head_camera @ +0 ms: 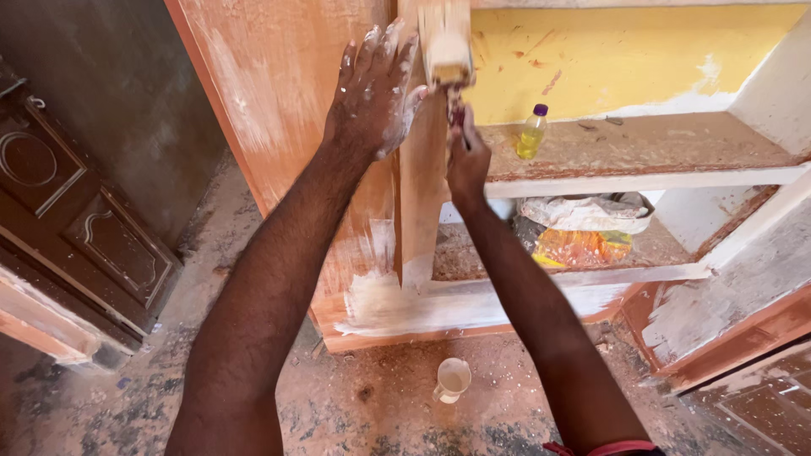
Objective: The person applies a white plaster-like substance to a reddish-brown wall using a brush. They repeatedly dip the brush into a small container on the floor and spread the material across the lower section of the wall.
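My left hand (372, 89), flecked with white paint, rests flat with fingers spread on an orange wooden cupboard door (279, 93). My right hand (467, 160) is closed around the dark handle of a small paint roller (446, 42). The pale roller head presses against the door's edge strip near the top of the view. White paint smears cover the lower part of the door and the cupboard base (405, 308).
A small yellow bottle with a purple cap (531, 133) stands on the upper shelf. Plastic bags (583, 228) lie on the lower shelf. A white cup (452, 380) sits on the dusty floor below. A dark carved door (76, 228) leans at the left.
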